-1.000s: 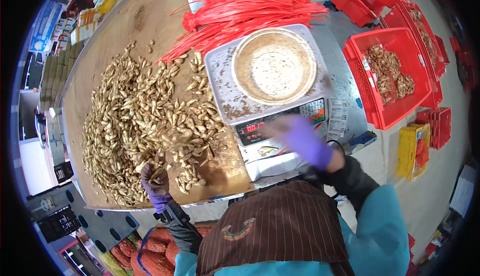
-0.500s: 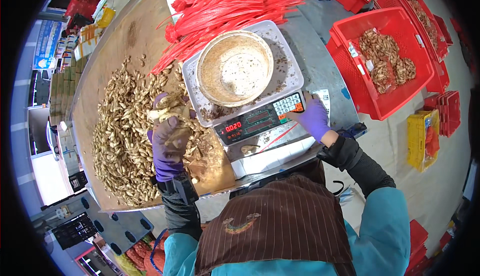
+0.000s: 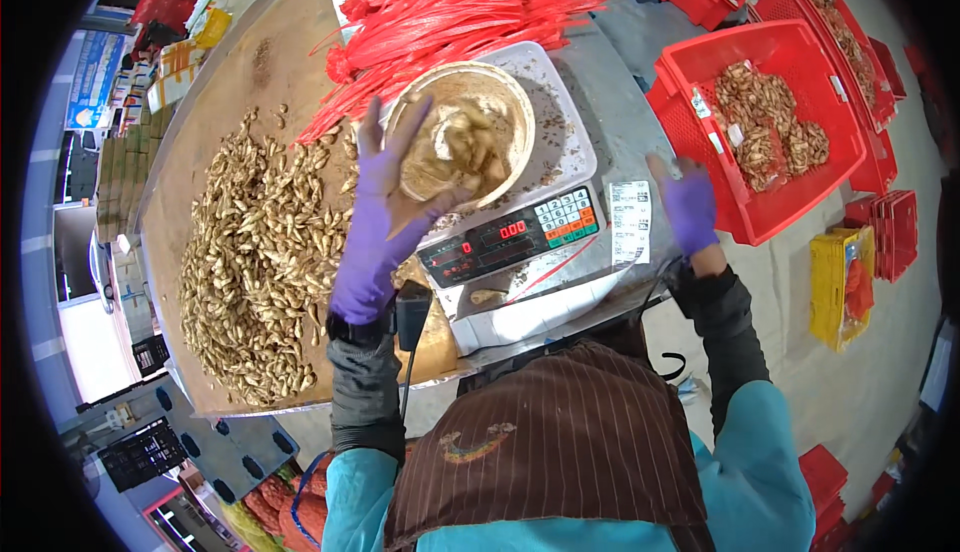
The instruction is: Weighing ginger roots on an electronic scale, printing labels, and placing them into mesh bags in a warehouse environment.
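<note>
A round whitish bowl (image 3: 516,102) with a dirt-stained inside sits on the scale's pale tray (image 3: 566,142). Tan bulbs (image 3: 462,152) lie in it, smeared by motion. Over the bowl's left side, my left hand (image 3: 392,197) in a purple glove is open, fingers spread, nothing in it. The digital scale (image 3: 505,237) has lit red displays and a keypad. To its right, beside a white printed label strip (image 3: 629,222), my gloved right hand (image 3: 688,204) hovers with thumb and fingers apart, holding nothing visible. A large pile of small tan bulbs (image 3: 255,262) covers the table's left.
Red mesh bags (image 3: 460,2) are heaped behind the scale. Right of the table, a red crate (image 3: 745,57) holds bagged bulbs (image 3: 765,117), with more red crates beyond. A yellow crate (image 3: 828,292) stands on the floor farther right.
My left hand has moved from the pile to the bowl and let go of bulbs, which are now in it. My right hand has left the keypad, moving right and uncovering the label strip.
</note>
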Available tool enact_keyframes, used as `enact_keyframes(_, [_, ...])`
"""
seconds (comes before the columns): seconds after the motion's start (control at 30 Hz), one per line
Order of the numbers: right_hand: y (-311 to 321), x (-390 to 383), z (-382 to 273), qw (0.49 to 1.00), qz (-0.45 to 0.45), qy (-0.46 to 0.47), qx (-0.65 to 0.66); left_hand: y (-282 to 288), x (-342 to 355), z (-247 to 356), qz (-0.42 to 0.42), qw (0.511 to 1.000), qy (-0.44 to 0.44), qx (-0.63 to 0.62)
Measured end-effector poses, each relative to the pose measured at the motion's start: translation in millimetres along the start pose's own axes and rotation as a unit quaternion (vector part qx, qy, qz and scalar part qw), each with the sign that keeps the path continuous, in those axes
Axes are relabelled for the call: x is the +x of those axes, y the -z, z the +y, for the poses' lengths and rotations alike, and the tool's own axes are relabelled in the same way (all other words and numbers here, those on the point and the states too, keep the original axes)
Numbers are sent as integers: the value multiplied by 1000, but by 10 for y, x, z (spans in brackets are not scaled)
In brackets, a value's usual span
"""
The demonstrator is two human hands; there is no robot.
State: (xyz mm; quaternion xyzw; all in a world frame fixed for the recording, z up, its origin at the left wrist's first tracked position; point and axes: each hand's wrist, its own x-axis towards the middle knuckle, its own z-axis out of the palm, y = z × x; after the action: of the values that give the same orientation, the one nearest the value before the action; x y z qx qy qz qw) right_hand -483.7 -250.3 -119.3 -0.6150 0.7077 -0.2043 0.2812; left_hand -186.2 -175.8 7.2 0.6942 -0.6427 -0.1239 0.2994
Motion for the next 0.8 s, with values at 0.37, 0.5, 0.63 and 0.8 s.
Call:
enact_keyframes(0.37, [306,-338,248,962,-181,-5,202,-587,-748,363,-229,916,121,-308])
enact_keyframes(0.5, [366,-729,217,926,-168,-5,338,-1185,-677,576,-248,805,243,-481])
enact_keyframes(0.63, [267,-996,233,882,-239,-63,401,-1365,-583,633,-264,719,209,-609])
enact_keyframes(0.8, [322,-741,210,715,-196,-233,629,-1132,-639,468,-451,824,22,-342])
